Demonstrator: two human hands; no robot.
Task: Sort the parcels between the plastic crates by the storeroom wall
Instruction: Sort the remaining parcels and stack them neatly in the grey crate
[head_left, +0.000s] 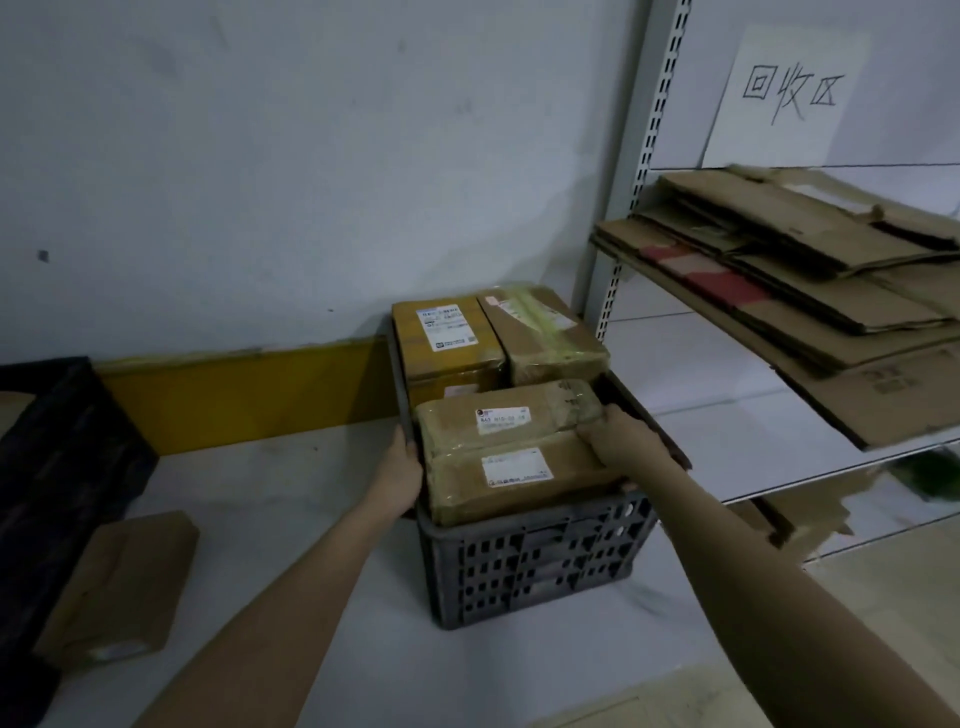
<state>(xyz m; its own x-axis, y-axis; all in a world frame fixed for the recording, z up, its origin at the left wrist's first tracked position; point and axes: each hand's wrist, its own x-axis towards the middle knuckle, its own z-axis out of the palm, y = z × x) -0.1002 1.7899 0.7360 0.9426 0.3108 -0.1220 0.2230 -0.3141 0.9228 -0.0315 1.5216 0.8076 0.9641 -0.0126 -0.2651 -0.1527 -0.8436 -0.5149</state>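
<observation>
grey crate full of parcels, against wall | left hand grips its left rim | right hand grasps front parcel | black crate left of it | loose parcel on floor, left | shelf of flattened cardboard crowds its right

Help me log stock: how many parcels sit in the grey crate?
4 visible: one rear left, one rear right, one mid-front, one nearest. More may lie hidden beneath in the crate.

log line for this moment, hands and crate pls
left hand on grey crate left rim | right hand on front parcels | four parcels visible in crate | loose parcel on floor, left
</observation>
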